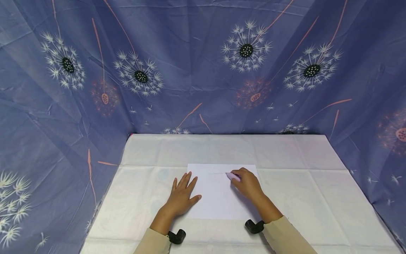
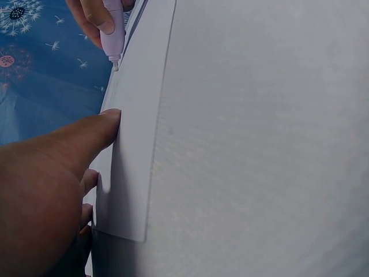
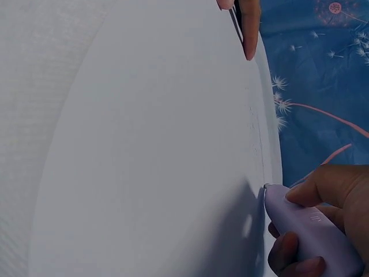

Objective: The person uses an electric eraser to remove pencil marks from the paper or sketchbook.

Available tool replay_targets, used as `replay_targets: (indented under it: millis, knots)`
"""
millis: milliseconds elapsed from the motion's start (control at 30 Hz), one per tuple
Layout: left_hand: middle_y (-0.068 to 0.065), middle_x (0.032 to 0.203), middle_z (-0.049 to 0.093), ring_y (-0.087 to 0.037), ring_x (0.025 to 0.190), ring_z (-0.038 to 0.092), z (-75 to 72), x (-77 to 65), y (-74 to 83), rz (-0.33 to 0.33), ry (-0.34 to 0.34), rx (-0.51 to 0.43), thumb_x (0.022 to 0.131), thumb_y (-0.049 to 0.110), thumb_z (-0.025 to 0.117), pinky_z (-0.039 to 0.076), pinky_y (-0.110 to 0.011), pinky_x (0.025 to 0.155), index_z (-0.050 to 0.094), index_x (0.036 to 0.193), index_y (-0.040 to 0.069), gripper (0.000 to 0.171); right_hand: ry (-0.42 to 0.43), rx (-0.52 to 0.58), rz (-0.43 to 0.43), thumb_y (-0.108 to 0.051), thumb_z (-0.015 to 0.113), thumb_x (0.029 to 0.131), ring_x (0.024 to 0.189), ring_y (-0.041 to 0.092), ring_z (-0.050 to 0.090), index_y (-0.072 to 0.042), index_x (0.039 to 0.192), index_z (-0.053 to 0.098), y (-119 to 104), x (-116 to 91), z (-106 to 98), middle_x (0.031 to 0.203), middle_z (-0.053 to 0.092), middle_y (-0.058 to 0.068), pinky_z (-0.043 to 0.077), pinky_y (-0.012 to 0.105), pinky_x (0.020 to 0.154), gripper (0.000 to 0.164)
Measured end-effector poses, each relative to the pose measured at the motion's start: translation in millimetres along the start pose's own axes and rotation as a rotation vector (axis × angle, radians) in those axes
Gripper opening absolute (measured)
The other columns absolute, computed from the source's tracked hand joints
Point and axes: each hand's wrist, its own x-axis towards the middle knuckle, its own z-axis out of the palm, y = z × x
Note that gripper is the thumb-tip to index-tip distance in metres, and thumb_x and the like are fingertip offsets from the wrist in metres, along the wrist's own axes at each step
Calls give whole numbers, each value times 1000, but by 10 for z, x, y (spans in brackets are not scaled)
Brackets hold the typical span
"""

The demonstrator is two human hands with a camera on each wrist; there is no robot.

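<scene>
A white sheet of paper (image 1: 215, 203) lies on the white-covered table. My left hand (image 1: 180, 198) rests on its left edge, fingers spread and straight. Near the sheet's top right, my right hand (image 1: 250, 186) grips a lilac pen-shaped tool (image 3: 311, 231), whose small narrow tip touches the paper. A faint thin line (image 1: 217, 173) runs leftward from that tip; whether it is drawn or cut I cannot tell. In the left wrist view the same tool (image 2: 115, 34) points down at the sheet, beyond my left thumb (image 2: 106, 124).
The creased white cloth (image 1: 301, 197) covers the table around the sheet. A blue curtain (image 1: 190, 63) with dandelion prints hangs behind and along both sides. Black wrist-camera mounts (image 1: 177, 236) sit at both cuffs, close above the cloth.
</scene>
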Motion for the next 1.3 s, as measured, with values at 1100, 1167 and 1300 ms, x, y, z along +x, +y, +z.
replay_targets:
  millis: [1100,1167,1300]
  knots:
    - [-18,168,23,-38,157,17,11,15,-14,-2,-8,10,99,46,60,7,-67,123,38,156,10,71,-17,6,-6,-15,74,85,74,15,56,-10,112,78,5,28,10,97,72,6,47,34,72,28]
    - [-18,168,23,-38,157,16,11,16,-13,-2,-10,14,99,46,59,8,-67,123,38,156,10,71,-13,5,-7,-15,75,85,74,16,56,-10,112,78,6,29,9,97,72,6,47,34,72,27]
    - [-19,167,24,-39,157,17,2,14,-7,2,-9,12,99,45,60,8,-67,123,39,156,9,71,-23,17,-14,-15,75,85,75,16,57,-9,112,78,1,28,13,98,73,6,48,34,73,28]
